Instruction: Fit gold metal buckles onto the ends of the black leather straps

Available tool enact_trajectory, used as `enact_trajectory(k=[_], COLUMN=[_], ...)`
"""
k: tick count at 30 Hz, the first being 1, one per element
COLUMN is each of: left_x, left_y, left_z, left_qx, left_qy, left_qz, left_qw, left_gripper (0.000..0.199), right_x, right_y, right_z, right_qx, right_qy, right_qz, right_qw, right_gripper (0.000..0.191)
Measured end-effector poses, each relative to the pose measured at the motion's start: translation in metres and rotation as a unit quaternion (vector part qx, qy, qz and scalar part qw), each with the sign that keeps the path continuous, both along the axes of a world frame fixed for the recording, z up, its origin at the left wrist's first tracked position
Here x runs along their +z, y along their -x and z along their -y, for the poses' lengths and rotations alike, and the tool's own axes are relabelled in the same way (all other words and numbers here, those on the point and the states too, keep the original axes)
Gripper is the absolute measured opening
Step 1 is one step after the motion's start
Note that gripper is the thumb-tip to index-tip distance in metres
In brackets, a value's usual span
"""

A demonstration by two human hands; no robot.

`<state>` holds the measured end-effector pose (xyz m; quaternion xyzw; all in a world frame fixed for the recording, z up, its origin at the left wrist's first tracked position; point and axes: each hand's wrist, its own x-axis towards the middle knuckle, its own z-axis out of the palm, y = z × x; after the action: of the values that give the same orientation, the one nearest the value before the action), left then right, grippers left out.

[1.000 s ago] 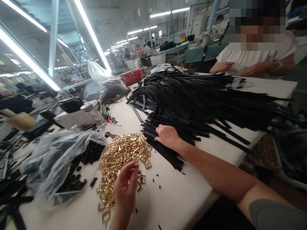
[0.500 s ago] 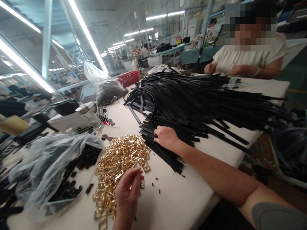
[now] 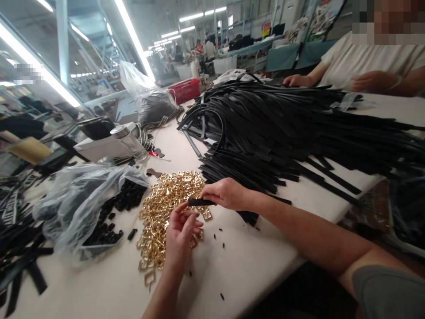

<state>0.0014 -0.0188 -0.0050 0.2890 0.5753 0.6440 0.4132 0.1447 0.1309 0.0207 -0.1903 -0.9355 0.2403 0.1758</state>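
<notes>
On the counter (image 3: 262,248), a broad pile of black straps (image 3: 272,115) lies beyond a heap of gold buckles (image 3: 172,190). The right hand (image 3: 227,193) pinches one strap end (image 3: 198,202) over the heap's edge; the left hand's (image 3: 181,230) grip curls loosely beside it, contents unclear. The strap looks light, bendable, best pinched near its tip.

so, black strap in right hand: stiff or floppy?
The black strap probably holds shape over short lengths: the end beyond the right hand looks straight. Longer spans likely flex, since piled straps curve smoothly.
</notes>
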Motion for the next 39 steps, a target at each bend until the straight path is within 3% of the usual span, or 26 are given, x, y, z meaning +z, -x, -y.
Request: enact_trajectory(k=[4, 10, 14, 19, 25, 33, 39], left_x=[-0.002, -0.001, 0.000, 0.000, -0.002, 0.000, -0.004], left_y=[0.001, 0.007, 0.011, 0.011, 0.013, 0.011, 0.011], left_z=[0.001, 0.001, 0.001, 0.002, 0.002, 0.005, 0.006], left_qx=[-0.016, 0.026, 0.050, 0.048, 0.038, 0.012, 0.008], left_qy=[0.033, 0.029, 0.013, 0.017, 0.010, 0.001, -0.006], left_qz=[0.067, 0.140, 0.156, 0.182, 0.201, 0.177, 0.113], left_qw=[0.997, 0.989, 0.986, 0.982, 0.979, 0.984, 0.994], left_gripper=[0.038, 0.038, 0.037, 0.037, 0.034, 0.041, 0.033], right_x=[-0.006, -0.006, -0.009, -0.011, -0.013, -0.016, -0.012], right_y=[0.009, 0.009, 0.010, 0.012, 0.012, 0.013, 0.011], right_z=[0.015, 0.017, 0.018, 0.024, 0.027, 0.022, 0.023], right_qx=[0.058, 0.034, 0.026, 0.050, 0.053, 0.046, 0.054], right_qy=[0.091, 0.123, 0.149, 0.090, 0.015, 0.036, 0.033], right_qz=[-0.014, -0.033, -0.074, -0.137, -0.144, -0.184, -0.178], right_qw=[0.994, 0.991, 0.986, 0.985, 0.988, 0.981, 0.982], right_gripper=[0.020, 0.035, 0.023, 0.021, 0.026, 0.016, 0.014])
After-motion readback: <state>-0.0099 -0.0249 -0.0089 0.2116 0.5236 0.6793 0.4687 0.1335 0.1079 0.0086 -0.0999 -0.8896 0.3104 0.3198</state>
